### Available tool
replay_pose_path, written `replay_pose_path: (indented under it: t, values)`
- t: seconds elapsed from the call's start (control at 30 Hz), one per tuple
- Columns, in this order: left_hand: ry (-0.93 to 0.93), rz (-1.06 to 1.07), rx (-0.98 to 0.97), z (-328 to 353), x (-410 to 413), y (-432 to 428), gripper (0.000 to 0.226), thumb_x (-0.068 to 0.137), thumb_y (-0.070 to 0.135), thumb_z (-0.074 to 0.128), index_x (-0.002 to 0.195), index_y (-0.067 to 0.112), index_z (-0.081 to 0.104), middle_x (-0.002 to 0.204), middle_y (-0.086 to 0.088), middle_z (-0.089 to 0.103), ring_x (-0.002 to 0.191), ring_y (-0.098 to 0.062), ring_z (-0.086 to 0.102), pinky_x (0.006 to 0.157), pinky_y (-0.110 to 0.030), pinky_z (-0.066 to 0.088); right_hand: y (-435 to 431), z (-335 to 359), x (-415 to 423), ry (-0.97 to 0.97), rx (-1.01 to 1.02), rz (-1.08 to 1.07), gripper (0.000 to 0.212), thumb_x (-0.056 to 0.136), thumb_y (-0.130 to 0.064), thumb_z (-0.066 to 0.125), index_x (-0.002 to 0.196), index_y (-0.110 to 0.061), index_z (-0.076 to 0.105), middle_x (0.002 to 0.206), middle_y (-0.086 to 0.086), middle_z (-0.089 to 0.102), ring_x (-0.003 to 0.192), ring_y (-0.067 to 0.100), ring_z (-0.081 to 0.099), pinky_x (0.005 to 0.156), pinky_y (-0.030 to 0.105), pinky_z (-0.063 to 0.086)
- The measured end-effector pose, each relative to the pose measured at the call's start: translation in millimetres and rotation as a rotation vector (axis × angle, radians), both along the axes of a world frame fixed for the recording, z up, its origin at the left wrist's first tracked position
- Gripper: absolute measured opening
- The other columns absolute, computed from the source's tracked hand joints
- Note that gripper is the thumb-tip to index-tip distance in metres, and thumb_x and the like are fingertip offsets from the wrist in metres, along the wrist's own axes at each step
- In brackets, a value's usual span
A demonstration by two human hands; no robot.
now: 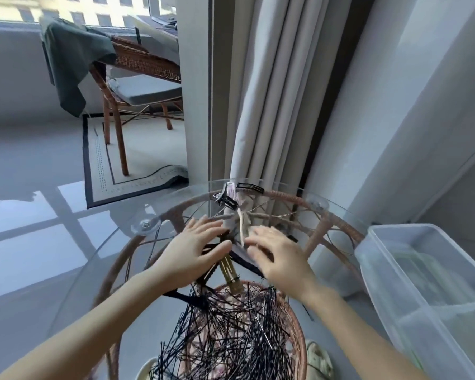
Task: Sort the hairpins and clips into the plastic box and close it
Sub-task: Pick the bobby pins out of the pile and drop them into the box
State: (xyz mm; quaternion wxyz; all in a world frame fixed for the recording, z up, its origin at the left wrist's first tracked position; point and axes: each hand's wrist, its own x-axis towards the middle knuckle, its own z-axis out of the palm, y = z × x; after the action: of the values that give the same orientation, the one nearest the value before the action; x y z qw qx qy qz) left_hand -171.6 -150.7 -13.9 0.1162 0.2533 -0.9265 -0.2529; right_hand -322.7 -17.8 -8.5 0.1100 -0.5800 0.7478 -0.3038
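Note:
A heap of thin black hairpins (225,335) covers the near part of the round glass table (115,259). Beyond it lie a gold clip (229,272) and dark clips, partly under my hands. My left hand (195,248) rests flat over them with its fingers spread. My right hand (274,250) hovers blurred next to a pale clip (242,229); whether it holds anything is unclear. Black and pink clips (228,197) and a black snap clip (250,187) sit at the table's far edge. The clear plastic box (390,259) stands open at the right.
The glass top rests on a wicker frame (321,231) seen through it. A curtain (272,91) hangs just behind the table and a white wall stands at the right. A wicker chair (137,78) with a green cloth stands on a rug at the far left.

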Motion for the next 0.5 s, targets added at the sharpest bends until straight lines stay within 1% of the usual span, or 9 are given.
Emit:
replay_pose_path:
  t: [0.07, 0.1, 0.13, 0.17, 0.23, 0.3, 0.37, 0.43, 0.5]
  values:
    - [0.093, -0.010, 0.118, 6, 2, 8, 0.063, 0.079, 0.065, 0.032, 0.123, 0.028, 0.055, 0.132, 0.020, 0.043, 0.128, 0.001, 0.034, 0.108, -0.032, 0.030, 5, 4, 12, 0.000, 0.005, 0.082, 0.030, 0.091, -0.034, 0.050, 0.117, -0.024, 0.062, 0.136, -0.001, 0.053, 0.128, 0.009, 0.040, 0.109, 0.025, 0.024]
    - [0.165, 0.000, 0.150, 9, 3, 9, 0.057, 0.080, 0.062, 0.034, 0.111, 0.024, 0.064, 0.120, 0.016, 0.058, 0.111, 0.004, 0.052, 0.096, -0.028, 0.044, 7, 9, 14, -0.007, -0.023, 0.100, 0.028, 0.089, -0.038, 0.051, 0.108, -0.025, 0.066, 0.123, -0.003, 0.063, 0.117, 0.008, 0.051, 0.102, 0.024, 0.036]
    - [0.239, 0.040, 0.155, 13, 3, 8, 0.051, 0.083, 0.058, 0.036, 0.096, 0.021, 0.069, 0.103, 0.010, 0.068, 0.089, 0.002, 0.062, 0.077, -0.024, 0.051, 6, 15, 13, -0.014, -0.072, 0.101, 0.029, 0.087, -0.041, 0.050, 0.096, -0.023, 0.070, 0.103, -0.007, 0.071, 0.097, 0.006, 0.061, 0.086, 0.024, 0.048]
    - [0.307, 0.116, 0.143, 17, 2, 3, 0.048, 0.086, 0.053, 0.038, 0.083, 0.018, 0.071, 0.088, 0.003, 0.072, 0.073, -0.006, 0.065, 0.064, -0.026, 0.053, 3, 21, 8, -0.023, -0.136, 0.080, 0.033, 0.086, -0.043, 0.049, 0.083, -0.019, 0.072, 0.080, -0.010, 0.072, 0.074, 0.006, 0.063, 0.065, 0.025, 0.051]
    - [0.408, 0.307, 0.095, 22, -6, -17, 0.046, 0.092, 0.038, 0.042, 0.069, 0.008, 0.068, 0.070, -0.008, 0.069, 0.062, -0.024, 0.064, 0.053, -0.034, 0.050, -13, 28, -12, -0.082, -0.277, -0.033, 0.042, 0.086, -0.042, 0.049, 0.062, -0.013, 0.067, 0.045, -0.010, 0.054, 0.041, 0.008, 0.048, 0.038, 0.022, 0.034]
    - [0.406, 0.414, -0.006, 25, -21, -45, 0.045, 0.094, 0.035, 0.042, 0.074, 0.003, 0.067, 0.075, -0.008, 0.065, 0.070, -0.024, 0.061, 0.057, -0.027, 0.042, -39, 28, -39, -0.166, -0.346, -0.191, 0.045, 0.087, -0.040, 0.048, 0.060, -0.007, 0.063, 0.036, -0.008, 0.041, 0.036, 0.007, 0.038, 0.038, 0.017, 0.027]
    - [0.327, 0.408, -0.045, 25, -44, -71, 0.043, 0.095, 0.038, 0.038, 0.095, 0.007, 0.067, 0.100, -0.009, 0.065, 0.091, -0.022, 0.059, 0.069, -0.029, 0.042, -68, 24, -63, -0.229, -0.270, -0.290, 0.039, 0.089, -0.042, 0.046, 0.076, -0.012, 0.067, 0.048, -0.013, 0.053, 0.052, 0.001, 0.049, 0.051, 0.016, 0.035]
    - [0.196, 0.325, 0.006, 19, -71, -88, 0.044, 0.097, 0.039, 0.032, 0.121, 0.012, 0.057, 0.129, -0.007, 0.057, 0.116, -0.021, 0.052, 0.090, -0.032, 0.041, -95, 14, -84, -0.271, -0.137, -0.334, 0.031, 0.092, -0.040, 0.044, 0.104, -0.023, 0.067, 0.096, -0.013, 0.070, 0.096, 0.009, 0.060, 0.078, 0.022, 0.041]
    - [-0.013, 0.208, 0.006, 9, -96, -94, 0.045, 0.099, 0.035, 0.022, 0.136, 0.016, 0.041, 0.145, -0.004, 0.041, 0.134, -0.022, 0.035, 0.112, -0.041, 0.025, -117, 0, -95, -0.223, 0.030, -0.299, 0.039, 0.094, -0.040, 0.040, 0.127, -0.024, 0.053, 0.136, -0.002, 0.053, 0.129, 0.019, 0.042, 0.103, 0.030, 0.033]
